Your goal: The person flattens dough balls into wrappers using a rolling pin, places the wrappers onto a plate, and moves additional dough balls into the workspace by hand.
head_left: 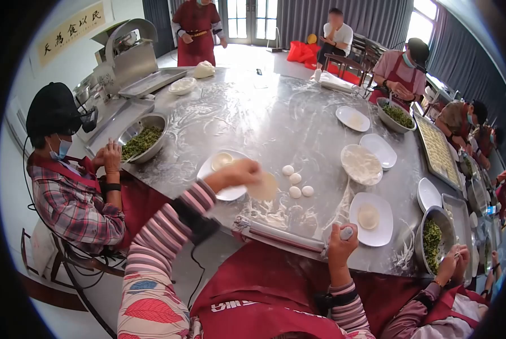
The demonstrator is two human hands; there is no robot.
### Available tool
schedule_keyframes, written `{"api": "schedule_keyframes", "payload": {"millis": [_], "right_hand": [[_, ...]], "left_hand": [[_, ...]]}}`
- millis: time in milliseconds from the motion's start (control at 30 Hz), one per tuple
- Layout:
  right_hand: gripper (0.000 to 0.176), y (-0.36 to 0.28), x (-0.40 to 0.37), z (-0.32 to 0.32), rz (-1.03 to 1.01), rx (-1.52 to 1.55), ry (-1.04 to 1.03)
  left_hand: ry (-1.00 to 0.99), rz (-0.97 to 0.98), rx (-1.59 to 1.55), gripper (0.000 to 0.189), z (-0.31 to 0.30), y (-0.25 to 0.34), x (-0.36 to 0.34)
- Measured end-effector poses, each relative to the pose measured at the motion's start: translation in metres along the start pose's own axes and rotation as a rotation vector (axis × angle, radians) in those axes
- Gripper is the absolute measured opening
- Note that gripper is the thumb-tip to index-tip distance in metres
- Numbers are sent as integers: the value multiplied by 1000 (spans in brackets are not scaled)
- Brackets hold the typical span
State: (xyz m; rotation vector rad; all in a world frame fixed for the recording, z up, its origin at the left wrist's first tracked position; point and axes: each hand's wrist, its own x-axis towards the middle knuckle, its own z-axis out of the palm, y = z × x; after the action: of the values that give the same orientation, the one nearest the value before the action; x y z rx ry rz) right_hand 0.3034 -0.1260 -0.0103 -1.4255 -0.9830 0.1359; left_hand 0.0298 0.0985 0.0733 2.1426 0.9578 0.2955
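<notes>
My left hand (237, 175) is closed on a thin round dough wrapper (264, 189), which hangs from the fingers over the floury table. Just behind that hand, more wrappers (222, 160) lie on a white plate (208, 168), partly covered by my arm. My right hand (341, 248), at the table's front edge, grips what looks like a rolling pin (347, 232); only its pale rounded end shows. Several small dough pieces (295, 178) sit right of the wrapper. Beyond my right hand, a square white plate (384, 233) carries a round wrapper (368, 216).
A plate of flour (361, 164) stands on the steel table (253, 124). Bowls of chopped green filling are at left (161, 127), right (450, 237) and far right (407, 129). Co-workers sit on both sides; one person (198, 34) stands at the far end. A full tray (437, 148) lies right.
</notes>
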Motion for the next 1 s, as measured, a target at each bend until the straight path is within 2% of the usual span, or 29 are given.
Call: {"api": "schedule_keyframes", "payload": {"millis": [33, 100, 133, 233, 300, 367, 467, 533, 667, 700, 733, 833, 933, 1000], "right_hand": [[21, -2, 2, 0, 9, -4, -12], [21, -6, 4, 1, 4, -6, -15], [21, -8, 6, 2, -5, -15, -18], [21, -8, 7, 3, -60, -17, -5], [22, -2, 6, 3, -50, -17, -1], [22, 0, 5, 2, -42, -22, 6], [23, 1, 3, 2, -22, 6, -6], [23, -5, -1, -1, -32, -13, -7], [24, -4, -5, -8, -88, -50, -33], [24, -12, -1, -7, -73, -62, -24], [25, -27, 9, -4, -153, -102, -23], [25, -49, 41, 15, -302, -119, 3], [24, -16, 65, 40, -278, -159, 3], [23, -1, 69, 50, -188, -143, -16]], "left_hand": [[149, -50, -8, 26, -23, -20, -1], [553, -196, 414, 27, -50, -42, -6], [554, -195, 419, 27, -50, -48, -2], [419, -160, 265, 27, -36, -53, 14], [174, -41, 185, 26, 4, -26, 32], [129, 6, 184, 26, 50, -11, 53], [136, -50, 152, 24, 99, 20, 72], [232, -38, 164, 22, 119, 32, 77], [133, 103, 121, 20, 136, 41, 70], [9, 96, 63, 19, 133, 47, 60], [-114, 87, 9, 19, 131, 51, 53], [-136, 116, -116, 17, 134, 56, 43], [-168, 134, -111, 16, 139, 61, 52], [-180, 145, -55, 16, 142, 61, 59]]}}
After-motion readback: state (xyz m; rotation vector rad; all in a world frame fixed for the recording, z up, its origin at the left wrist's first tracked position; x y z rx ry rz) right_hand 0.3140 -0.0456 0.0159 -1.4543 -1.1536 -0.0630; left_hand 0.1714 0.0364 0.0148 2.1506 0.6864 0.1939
